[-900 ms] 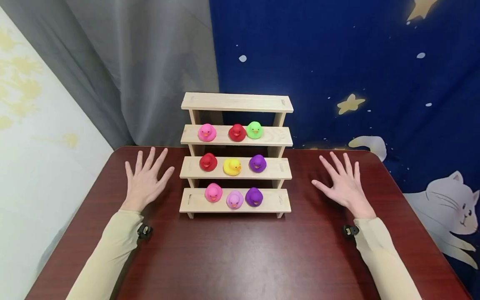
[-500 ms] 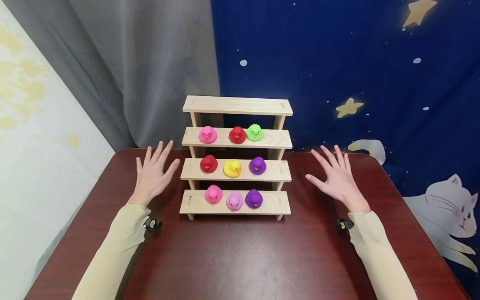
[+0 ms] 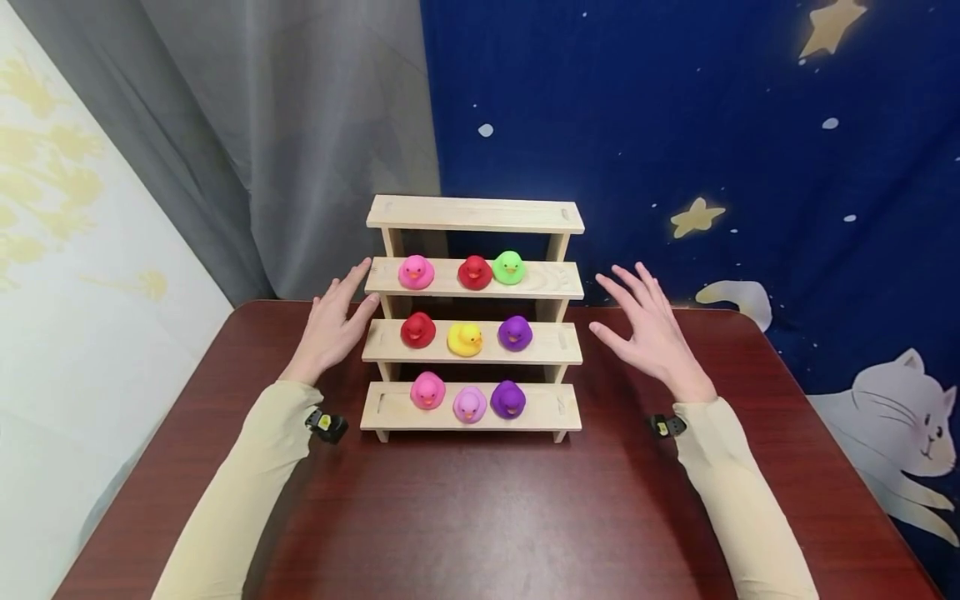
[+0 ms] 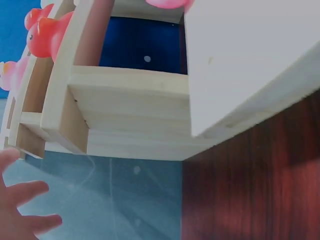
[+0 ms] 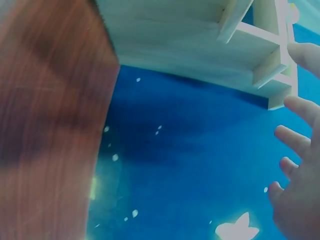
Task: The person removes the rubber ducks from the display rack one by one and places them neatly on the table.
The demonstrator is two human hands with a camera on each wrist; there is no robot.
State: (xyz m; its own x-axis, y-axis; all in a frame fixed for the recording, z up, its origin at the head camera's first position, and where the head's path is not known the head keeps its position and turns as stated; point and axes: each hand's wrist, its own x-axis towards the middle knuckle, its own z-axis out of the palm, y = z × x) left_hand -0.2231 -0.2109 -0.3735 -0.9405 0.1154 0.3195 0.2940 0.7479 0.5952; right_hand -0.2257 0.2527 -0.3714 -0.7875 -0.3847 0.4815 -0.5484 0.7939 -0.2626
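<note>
A four-tier wooden stand (image 3: 472,214) holds small rubber ducks on its lower three steps. On the upper of these sit a pink duck (image 3: 416,272), a red duck (image 3: 475,272) and a green duck (image 3: 508,267). Below them are a red duck (image 3: 417,330), a yellow duck (image 3: 465,339) and a purple duck (image 3: 515,333). The lowest step carries a pink duck (image 3: 427,390), a lilac duck (image 3: 469,404) and a purple duck (image 3: 508,399). My left hand (image 3: 327,329), fingers spread, is beside the stand's left end; contact is unclear. My right hand (image 3: 651,337) hovers apart from its right side, fingers extended.
The stand is on a dark reddish-brown table (image 3: 465,517). Behind it hang a grey curtain (image 3: 330,125) and a blue star-patterned cloth (image 3: 600,108). A white patterned surface (image 3: 90,333) borders the table at left.
Both hands have moved inward and forward, from the table's sides towards the stand's two ends. The ducks keep their places; the head view has shifted slightly.
</note>
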